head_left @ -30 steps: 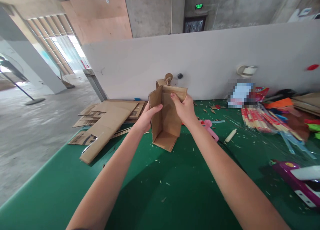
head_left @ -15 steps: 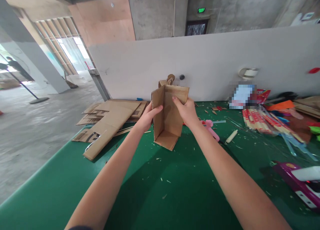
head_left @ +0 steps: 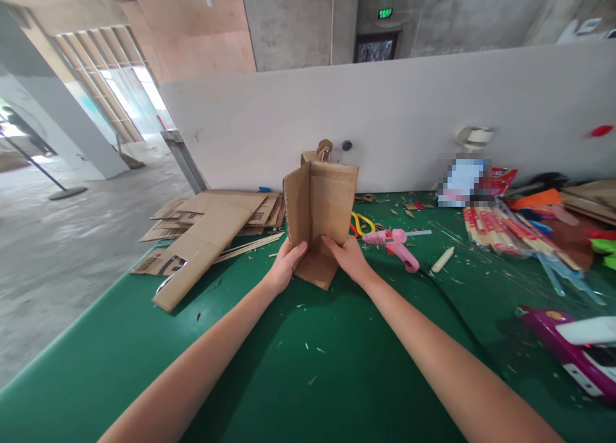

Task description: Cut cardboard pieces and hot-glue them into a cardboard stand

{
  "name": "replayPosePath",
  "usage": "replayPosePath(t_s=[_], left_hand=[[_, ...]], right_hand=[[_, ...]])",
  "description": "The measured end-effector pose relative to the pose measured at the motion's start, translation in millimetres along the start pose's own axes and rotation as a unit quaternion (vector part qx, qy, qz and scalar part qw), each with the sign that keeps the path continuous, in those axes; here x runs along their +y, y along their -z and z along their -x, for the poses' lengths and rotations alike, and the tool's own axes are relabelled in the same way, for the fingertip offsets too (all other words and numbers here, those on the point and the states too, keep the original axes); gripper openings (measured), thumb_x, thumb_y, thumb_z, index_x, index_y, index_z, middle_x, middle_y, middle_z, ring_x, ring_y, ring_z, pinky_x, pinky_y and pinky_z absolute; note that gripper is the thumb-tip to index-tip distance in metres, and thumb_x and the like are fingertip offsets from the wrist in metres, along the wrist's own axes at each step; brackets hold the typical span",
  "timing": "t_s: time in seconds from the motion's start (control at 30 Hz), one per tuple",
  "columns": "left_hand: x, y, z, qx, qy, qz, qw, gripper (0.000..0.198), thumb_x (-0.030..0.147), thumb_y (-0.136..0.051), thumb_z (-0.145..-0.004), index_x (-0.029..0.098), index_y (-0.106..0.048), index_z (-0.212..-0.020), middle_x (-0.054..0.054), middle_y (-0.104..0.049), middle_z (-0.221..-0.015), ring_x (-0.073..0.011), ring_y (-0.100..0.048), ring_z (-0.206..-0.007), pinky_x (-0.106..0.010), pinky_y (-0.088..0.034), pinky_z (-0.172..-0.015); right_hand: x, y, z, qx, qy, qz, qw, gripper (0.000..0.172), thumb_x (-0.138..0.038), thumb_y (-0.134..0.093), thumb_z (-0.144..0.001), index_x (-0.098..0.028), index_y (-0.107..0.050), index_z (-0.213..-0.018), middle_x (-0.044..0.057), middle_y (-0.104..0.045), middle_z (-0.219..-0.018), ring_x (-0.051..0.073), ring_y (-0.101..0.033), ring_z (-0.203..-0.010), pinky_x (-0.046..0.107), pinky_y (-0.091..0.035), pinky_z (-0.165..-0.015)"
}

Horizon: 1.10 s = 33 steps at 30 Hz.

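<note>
An open cardboard box [head_left: 332, 196] stands upright in front of me on the green table, with two side walls meeting at a corner above a bottom panel. My left hand [head_left: 285, 266] grips the lower part of its left wall, thumb inside. On the right wall, low down, my right hand [head_left: 350, 257] is closed with its thumb on the inner face; its other fingers are hidden behind. Just right of that hand lie a pink glue gun [head_left: 392, 241] and yellow-handled scissors [head_left: 363, 223], partly covered. Another cardboard piece [head_left: 324, 149] shows behind the box.
Cardboard sheets [head_left: 206, 231] and thin wooden sticks [head_left: 250, 247] lie at the left. To the right are a glue stick [head_left: 443, 260], packaged sticks [head_left: 486, 231], a blurred-out screen [head_left: 464, 181] and a purple device [head_left: 563, 347]. A white partition [head_left: 240, 128] borders the table's back.
Both hands have slid down the cardboard walls from near the top to near the bottom. The glue gun and scissors, mostly covered before, now show more.
</note>
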<state>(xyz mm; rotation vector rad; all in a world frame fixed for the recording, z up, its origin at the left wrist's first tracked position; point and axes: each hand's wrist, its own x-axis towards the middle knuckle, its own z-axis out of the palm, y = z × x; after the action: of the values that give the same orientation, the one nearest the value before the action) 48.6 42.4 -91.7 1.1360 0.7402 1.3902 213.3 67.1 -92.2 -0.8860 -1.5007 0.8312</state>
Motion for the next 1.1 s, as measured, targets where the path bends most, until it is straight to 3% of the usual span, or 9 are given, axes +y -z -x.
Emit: replayPosePath(t_s=[0.2,0.57,0.7,0.8,0.9,1.0,1.1], left_hand=[[-4,1.2,-1,0.026,0.06,-0.021,0.998,0.047,0.014,-0.065,-0.058,0.021,-0.059,-0.104,0.0,-0.067,-0.097,-0.023,-0.058,-0.099,-0.036,-0.042,-0.091],[-3,-3.1,-3,0.061,0.07,-0.062,0.994,0.041,0.013,-0.059,-0.053,0.019,-0.058,-0.093,0.0,-0.065,-0.088,-0.0227,-0.058,-0.091,-0.037,-0.043,-0.087],[-4,-1.9,-6,0.074,0.042,-0.096,0.992,0.035,0.019,-0.064,-0.059,0.019,-0.06,-0.094,-0.002,-0.066,-0.089,-0.025,-0.059,-0.092,-0.039,-0.043,-0.088],[4,-0.2,-9,0.076,-0.019,-0.202,0.976,0.023,0.03,-0.068,-0.065,0.017,-0.063,-0.085,-0.004,-0.067,-0.087,-0.0287,-0.058,-0.096,-0.041,-0.042,-0.091],[16,2.8,-7,0.04,-0.076,-0.268,0.96,0.03,0.038,-0.068,-0.07,0.017,-0.066,-0.092,-0.006,-0.068,-0.096,-0.0302,-0.057,-0.103,-0.041,-0.039,-0.096],[26,8.7,-3,0.022,-0.11,-0.208,0.972,0.047,0.044,-0.066,-0.075,0.019,-0.06,-0.115,-0.008,-0.063,-0.117,-0.0273,-0.053,-0.115,-0.038,-0.037,-0.1],[31,17.9,-2,0.059,-0.092,-0.138,0.984,0.052,0.053,-0.059,-0.079,0.02,-0.056,-0.119,-0.009,-0.062,-0.117,-0.0249,-0.058,-0.109,-0.04,-0.041,-0.097]], right_hand=[[8,3,-4,-0.025,-0.001,0.007,1.0,0.029,-0.036,-0.06,-0.079,-0.017,-0.07,-0.098,0.009,-0.071,-0.105,0.027,-0.063,-0.103,0.044,-0.046,-0.093],[10,4,-5,-0.029,0.008,-0.011,0.999,0.027,-0.035,-0.06,-0.079,-0.019,-0.07,-0.098,0.008,-0.07,-0.108,0.025,-0.061,-0.108,0.043,-0.044,-0.098],[8,2,-4,-0.022,-0.028,-0.044,0.998,0.03,-0.036,-0.062,-0.078,-0.019,-0.069,-0.101,0.007,-0.07,-0.108,0.024,-0.06,-0.109,0.043,-0.044,-0.099],[7,1,-4,-0.025,-0.066,-0.095,0.993,0.034,-0.039,-0.064,-0.078,-0.02,-0.068,-0.105,0.006,-0.069,-0.111,0.024,-0.061,-0.109,0.043,-0.045,-0.097],[7,2,-6,-0.019,-0.089,-0.127,0.988,0.035,-0.041,-0.064,-0.077,-0.019,-0.068,-0.104,0.007,-0.068,-0.114,0.025,-0.06,-0.11,0.043,-0.044,-0.097],[7,3,-7,0.0,-0.108,-0.133,0.985,0.038,-0.041,-0.064,-0.075,-0.019,-0.068,-0.106,0.007,-0.068,-0.114,0.026,-0.06,-0.111,0.043,-0.043,-0.098],[5,3,-9,0.001,-0.12,-0.128,0.984,0.039,-0.042,-0.065,-0.074,-0.02,-0.068,-0.106,0.006,-0.069,-0.112,0.025,-0.06,-0.111,0.042,-0.043,-0.098]])
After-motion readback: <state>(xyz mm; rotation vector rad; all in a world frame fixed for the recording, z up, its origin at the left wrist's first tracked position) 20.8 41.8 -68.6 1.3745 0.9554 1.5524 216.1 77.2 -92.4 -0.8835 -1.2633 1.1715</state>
